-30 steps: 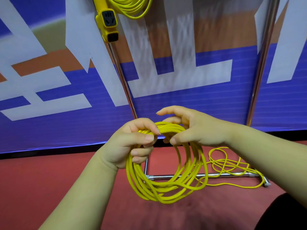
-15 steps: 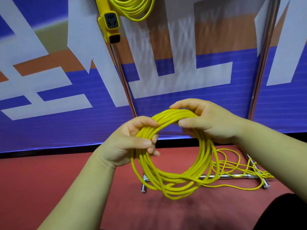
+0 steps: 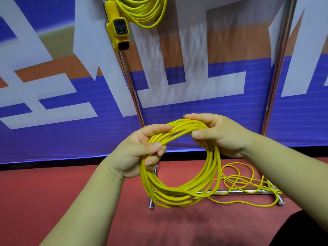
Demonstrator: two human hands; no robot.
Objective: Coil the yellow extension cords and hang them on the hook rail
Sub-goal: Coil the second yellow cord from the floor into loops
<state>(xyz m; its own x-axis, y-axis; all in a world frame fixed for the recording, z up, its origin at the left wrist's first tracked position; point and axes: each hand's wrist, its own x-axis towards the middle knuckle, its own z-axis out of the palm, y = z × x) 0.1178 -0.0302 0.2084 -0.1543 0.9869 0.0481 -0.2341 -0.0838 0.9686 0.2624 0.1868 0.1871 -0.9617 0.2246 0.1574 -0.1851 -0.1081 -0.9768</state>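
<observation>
blue, white and orange printed banner panels (image 3: 177,103) fill the background above a red floor (image 3: 53,192). a chrome metal stand (image 3: 132,89) rises in front of the banner, and its base bar lies on the floor below the fingers.

the left hand (image 3: 131,153) grips the round coil of yellow extension cord (image 3: 179,197) at its upper left. its fingers (image 3: 156,129) are curled round the bundled strands and the thumb is pressed across them. the right hand (image 3: 221,135) holds the top of the same coil just beside the left. its fingers (image 3: 197,117) are hooked over the strands and the thumb pinches them from the near side. the coil hangs down from both grips, in the air above the floor, in front of the base bar.

loose yellow cord (image 3: 234,180) lies tangled on the floor below and to the right of the right fingers, draped over the base bar.

far above the left fingers, a second yellow cord coil (image 3: 142,11) hangs at the top edge of the view. its yellow socket block with dark outlets (image 3: 118,31) dangles beside the left pole.
</observation>
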